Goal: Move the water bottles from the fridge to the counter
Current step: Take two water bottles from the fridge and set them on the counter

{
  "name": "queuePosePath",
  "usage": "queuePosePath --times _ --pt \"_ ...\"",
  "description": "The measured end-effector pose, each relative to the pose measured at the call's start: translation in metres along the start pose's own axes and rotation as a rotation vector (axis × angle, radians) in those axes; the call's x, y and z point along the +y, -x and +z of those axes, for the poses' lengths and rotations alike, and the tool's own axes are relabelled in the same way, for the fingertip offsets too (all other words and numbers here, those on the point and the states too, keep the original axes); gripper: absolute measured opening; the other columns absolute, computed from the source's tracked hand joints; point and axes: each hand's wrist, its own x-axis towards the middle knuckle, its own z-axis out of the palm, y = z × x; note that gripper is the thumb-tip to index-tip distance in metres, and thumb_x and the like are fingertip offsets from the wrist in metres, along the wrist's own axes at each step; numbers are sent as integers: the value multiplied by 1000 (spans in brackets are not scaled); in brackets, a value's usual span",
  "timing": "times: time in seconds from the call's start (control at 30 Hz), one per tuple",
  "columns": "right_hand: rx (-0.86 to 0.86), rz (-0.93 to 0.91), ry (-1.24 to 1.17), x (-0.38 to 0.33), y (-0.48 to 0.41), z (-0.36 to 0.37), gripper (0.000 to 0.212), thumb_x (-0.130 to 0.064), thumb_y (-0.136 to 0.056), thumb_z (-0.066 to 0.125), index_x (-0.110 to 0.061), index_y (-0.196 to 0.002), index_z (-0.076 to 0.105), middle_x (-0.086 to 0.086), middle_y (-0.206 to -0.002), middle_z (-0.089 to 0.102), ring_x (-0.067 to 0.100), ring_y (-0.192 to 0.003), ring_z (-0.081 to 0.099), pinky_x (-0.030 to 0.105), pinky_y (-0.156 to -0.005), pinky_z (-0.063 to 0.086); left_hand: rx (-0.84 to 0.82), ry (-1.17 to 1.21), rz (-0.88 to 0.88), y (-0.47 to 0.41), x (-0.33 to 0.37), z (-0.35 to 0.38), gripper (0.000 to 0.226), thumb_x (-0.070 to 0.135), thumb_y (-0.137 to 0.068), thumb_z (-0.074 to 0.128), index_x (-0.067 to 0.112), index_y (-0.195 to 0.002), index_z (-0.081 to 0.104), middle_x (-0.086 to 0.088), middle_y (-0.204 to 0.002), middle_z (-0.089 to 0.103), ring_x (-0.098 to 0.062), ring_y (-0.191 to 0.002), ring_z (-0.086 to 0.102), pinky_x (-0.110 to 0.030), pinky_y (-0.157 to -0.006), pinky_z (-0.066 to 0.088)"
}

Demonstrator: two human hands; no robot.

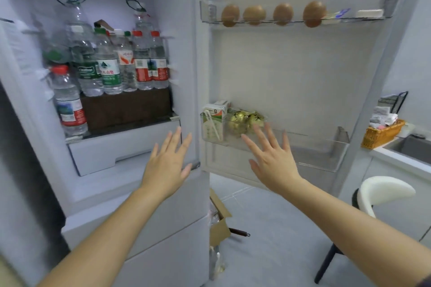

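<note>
The fridge (pixel 130 147) stands open. Several clear water bottles (pixel 109 63) with red, green and white caps crowd its shelf on a dark box (pixel 126 109); one red-capped bottle (pixel 68 102) stands lower at the front left. Two large handled jugs (pixel 77 21) rise behind them. My left hand (pixel 166 165) hovers below the shelf with fingers spread, holding nothing. My right hand (pixel 271 158) is spread flat in front of the lower door bin, also empty. The counter (pixel 401 158) lies at the far right.
The open door (pixel 303 65) holds several eggs (pixel 283 14) in its top bin and a carton (pixel 213 121) with gold-wrapped items lower down. A sink, a wicker basket (pixel 382 134) and a white stool (pixel 384 193) are at the right. A cardboard box (pixel 219 221) sits on the floor.
</note>
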Motion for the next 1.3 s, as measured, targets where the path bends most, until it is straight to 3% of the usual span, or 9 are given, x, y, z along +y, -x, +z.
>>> queuePosePath --times 0.2,0.3,0.57,0.73,0.83,0.9,1.07,1.13,1.3 --pt "-11 -171 -73 -83 -49 15 70 -36 -91 61 -27 -154 32 11 -164 15 36 -151 4 63 -115 0 7 -22 -144 27 -75 -10 75 40 -97 49 26 -156 5 -5 -163 -8 -25 -151 0 -49 -118 18" --pt "-29 -225 -114 -116 -71 24 66 -37 -94 57 -27 -154 32 11 -165 15 35 -151 0 65 -118 7 -22 -54 -208 32 -103 -10 74 43 -99 44 27 -155 -1 -4 -163 -13 -24 -151 -5 -47 -119 14" --pt "5 -343 -251 -185 -145 73 74 -32 -71 83 -22 -139 57 16 -151 46 40 -139 42 65 -106 33 -61 -142 -351 21 -168 2 72 45 -100 40 26 -155 -3 -2 -162 -16 -23 -150 -6 -45 -121 10" --pt "-11 -377 -342 -218 -205 100 68 -30 -82 73 -23 -145 49 14 -158 34 39 -146 30 64 -110 30 -85 -249 -455 -6 -216 0 73 46 -100 40 26 -156 -1 -5 -163 -10 -25 -151 -4 -46 -121 12" --pt "-56 -401 -395 -240 -240 118 66 -32 -97 55 -27 -156 26 10 -166 10 36 -152 6 61 -118 10 -78 -289 -500 -19 -238 2 72 45 -99 43 25 -156 4 -7 -163 -4 -26 -151 -1 -45 -120 13" --pt "-77 -390 -436 -256 -263 126 66 -33 -100 49 -30 -158 17 8 -167 3 34 -153 -1 59 -119 5 -68 -286 -514 -26 -251 2 73 42 -98 47 23 -156 8 -8 -163 -1 -27 -151 2 -43 -120 13" --pt "-82 -423 -464 -291 -311 133 67 -33 -101 47 -32 -158 12 7 -167 0 34 -153 -2 60 -119 5 -41 -342 -501 -67 -280 -15 71 37 -97 48 20 -155 11 -9 -163 2 -29 -150 3 -37 -120 14" --pt "-34 -417 -463 -301 -334 131 68 -33 -99 50 -31 -158 15 8 -167 4 35 -153 1 61 -118 9 -8 -377 -481 -90 -293 -27 70 34 -96 50 18 -154 15 -11 -163 5 -30 -150 5 -38 -119 18" --pt "-67 -361 -419 -305 -377 129 71 -35 -101 46 -32 -158 3 7 -167 -6 34 -153 -5 60 -119 9 3 -435 -504 -144 -318 -61 71 24 -94 55 15 -152 17 -15 -162 5 -33 -149 9 -45 -114 28"
